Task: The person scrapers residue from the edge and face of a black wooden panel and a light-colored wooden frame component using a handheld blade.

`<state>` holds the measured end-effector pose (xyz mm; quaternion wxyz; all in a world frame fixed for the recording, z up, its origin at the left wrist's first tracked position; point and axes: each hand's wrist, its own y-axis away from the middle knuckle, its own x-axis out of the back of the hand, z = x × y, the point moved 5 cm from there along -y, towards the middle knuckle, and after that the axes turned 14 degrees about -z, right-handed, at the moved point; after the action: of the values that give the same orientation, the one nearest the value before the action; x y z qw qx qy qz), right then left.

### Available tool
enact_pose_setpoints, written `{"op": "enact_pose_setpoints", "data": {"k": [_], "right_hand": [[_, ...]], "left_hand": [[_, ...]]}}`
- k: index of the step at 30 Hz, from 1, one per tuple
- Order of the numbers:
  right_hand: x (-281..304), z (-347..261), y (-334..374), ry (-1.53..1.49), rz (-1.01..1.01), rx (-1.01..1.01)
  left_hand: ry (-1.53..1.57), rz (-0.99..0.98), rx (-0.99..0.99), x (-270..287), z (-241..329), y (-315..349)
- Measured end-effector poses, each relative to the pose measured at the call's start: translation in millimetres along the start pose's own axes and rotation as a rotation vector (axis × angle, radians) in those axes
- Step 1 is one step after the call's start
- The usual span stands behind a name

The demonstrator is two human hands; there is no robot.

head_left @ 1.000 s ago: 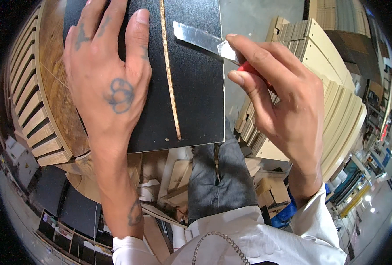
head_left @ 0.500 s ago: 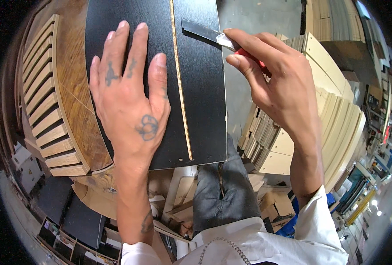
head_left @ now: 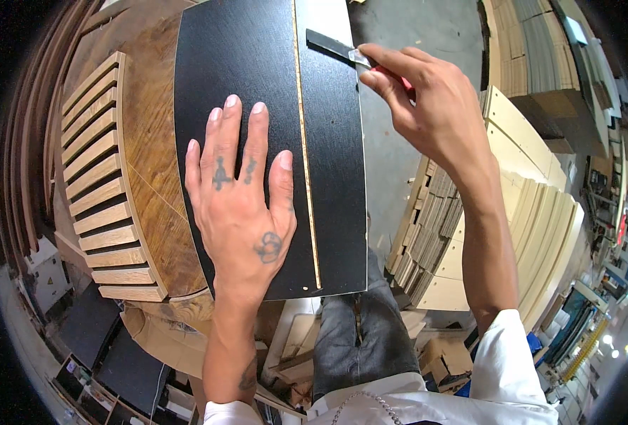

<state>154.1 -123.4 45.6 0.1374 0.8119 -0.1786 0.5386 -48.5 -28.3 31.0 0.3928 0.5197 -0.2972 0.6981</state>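
A black panel (head_left: 339, 177) lies before me, with a narrow groove (head_left: 305, 163) showing tan board running lengthwise along it. My left hand (head_left: 240, 195) rests flat on the panel left of the groove, fingers stretched and slightly spread. In my right hand (head_left: 434, 103) is a flat file (head_left: 331, 45) with a dark, straight blade and a bit of red handle showing between the fingers. The file lies across the panel's right edge near the far end, its tip pointing left toward the groove. Most of its handle is hidden by my fingers.
A slatted wooden piece (head_left: 109, 195) lies left of the panel on a brown wooden tabletop (head_left: 147, 117). Stacked pale boards (head_left: 540, 219) stand on the floor to the right, with more stacks at the far right. Cardboard (head_left: 445, 354) lies beside my legs.
My left hand has slid toward me along the panel. The file, still in my right hand, has moved slightly along the right edge. The whole view has shifted a little.
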Motion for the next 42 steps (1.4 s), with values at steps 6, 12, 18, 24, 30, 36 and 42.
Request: {"op": "enact_pose_setpoints", "data": {"k": [6,12,18,24,30,36,42], "right_hand": [[2,14,-33,0.047,0.081,0.056],[2,23,-51,0.078,0.092,0.026],[-1,45,-86,0.065,0.135,0.023],[8,59,-109,0.105,0.07,-0.059],[21,49,-35,-0.032,0.226,0.091],[30,20,56,-0.184,0.222,0.275],[50,6,85,-0.118,0.156,0.436]], "left_hand": [[0.009,-0.027,0.019,3,0,-1],[0.02,-0.048,0.03,4,1,0],[0.024,-0.057,0.032,4,-1,0],[0.018,-0.033,0.029,4,1,-1],[0.023,-0.033,0.025,5,0,0],[0.288,0.157,0.022,32,19,-1],[0.416,-0.03,-0.25,59,76,-17]]}}
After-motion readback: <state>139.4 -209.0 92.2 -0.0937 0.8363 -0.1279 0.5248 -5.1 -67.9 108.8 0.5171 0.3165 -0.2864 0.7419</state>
